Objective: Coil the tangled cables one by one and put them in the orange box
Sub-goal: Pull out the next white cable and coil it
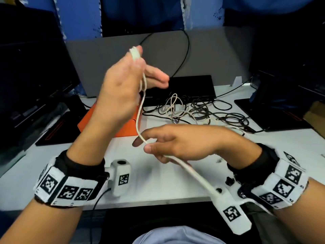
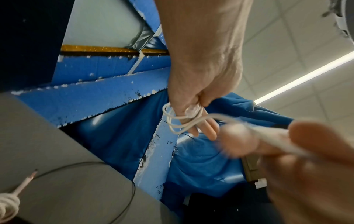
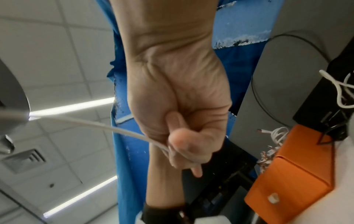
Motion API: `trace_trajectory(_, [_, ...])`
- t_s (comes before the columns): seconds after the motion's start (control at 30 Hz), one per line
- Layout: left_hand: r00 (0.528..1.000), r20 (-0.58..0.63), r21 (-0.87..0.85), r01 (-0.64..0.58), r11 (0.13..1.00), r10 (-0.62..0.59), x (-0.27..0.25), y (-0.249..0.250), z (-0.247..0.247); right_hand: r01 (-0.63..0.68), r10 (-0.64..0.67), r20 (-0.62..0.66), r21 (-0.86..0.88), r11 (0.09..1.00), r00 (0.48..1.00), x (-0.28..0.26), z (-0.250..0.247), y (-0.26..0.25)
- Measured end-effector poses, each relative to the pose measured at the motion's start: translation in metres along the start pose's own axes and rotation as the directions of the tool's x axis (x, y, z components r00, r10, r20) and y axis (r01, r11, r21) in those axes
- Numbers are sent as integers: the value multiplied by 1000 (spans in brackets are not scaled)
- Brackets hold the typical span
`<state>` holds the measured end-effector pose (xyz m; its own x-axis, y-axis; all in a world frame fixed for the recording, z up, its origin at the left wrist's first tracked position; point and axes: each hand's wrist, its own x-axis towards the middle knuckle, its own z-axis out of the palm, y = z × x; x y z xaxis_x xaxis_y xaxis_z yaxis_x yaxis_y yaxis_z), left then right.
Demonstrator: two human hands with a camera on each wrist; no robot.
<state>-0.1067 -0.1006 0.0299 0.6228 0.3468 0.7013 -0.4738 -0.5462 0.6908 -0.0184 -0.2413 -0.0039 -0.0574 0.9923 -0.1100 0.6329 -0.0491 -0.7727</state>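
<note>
My left hand (image 1: 121,88), raised at centre frame, grips the thin white cable (image 1: 139,118) loops; my right hand (image 1: 177,141) pinches the tail and should feed it under even tension.

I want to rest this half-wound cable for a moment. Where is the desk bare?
Bare white desk lies at the near edge, between the two wrists. Crowded: the tangled heap of black and white cables at right, and the orange cardboard box behind the left hand.
</note>
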Motion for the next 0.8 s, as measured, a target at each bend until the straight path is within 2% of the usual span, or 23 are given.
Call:
trace_trajectory(0.07, [985, 175, 363, -53, 930, -12, 0, -2, -7, 82, -80, -28, 108, 991, 996, -10, -10, -7])
trace_trajectory(0.1, [962, 266, 470, -76, 879, -59, 0, -2, -12, 113, -105, -61, 149, 982, 993, -16, -17, -9])
trace_trajectory(0.13, [928, 352, 500, -75, 863, -123, -1, -2, -16, 137, -120, -100, 182, 974, 988, -21, -25, -10])
trace_trajectory(0.2, [838, 499, 419, -11, 908, -220, -2, 2, -24, 182, -144, -161, 250, 951, 976, -31, -38, -8])
trace_trajectory(0.3, [720, 641, 143, 226, 964, -264, -4, 5, -37, 243, -195, -166, 358, 902, 967, -41, -53, -2])
trace_trajectory(0.37, [638, 737, -25, 359, 933, -225, -5, 4, -45, 256, -239, -92, 397, 881, 967, -45, -60, 3])
trace_trajectory(0.43, [570, 807, -86, 375, 923, -157, -5, 1, -49, 252, -290, 35, 402, 880, 956, -47, -63, 7])
trace_trajectory(0.47, [567, 813, -112, 372, 921, -131, -6, 0, -49, 244, -298, 79, 399, 884, 951, -48, -64, 8])
trace_trajectory(0.5, [593, 797, -154, 381, 912, -113, -6, -2, -50, 235, -293, 99, 388, 891, 951, -50, -66, 9])
trace_trajectory(0.57, [703, 705, -301, 418, 857, -95, -3, -3, -52, 229, -255, 58, 284, 931, 965, -56, -74, 11])
trace_trajectory(0.63, [792, 602, -520, 486, 703, -103, 4, -3, -59, 227, -217, -84, 136, 964, 973, -62, -86, 15])
trace_trajectory(0.7, [835, 537, -704, 521, 482, -119, 13, -4, -68, 210, -183, -281, 71, 975, 942, -65, -99, 22])
trace_trajectory(0.73, [856, 498, -751, 507, 424, -142, 15, -5, -69, 197, -160, -366, 66, 978, 917, -63, -103, 26])
trace_trajectory(0.8, [886, 422, -805, 464, 370, -193, 17, -6, -65, 160, -114, -482, 55, 986, 868, -54, -105, 33])
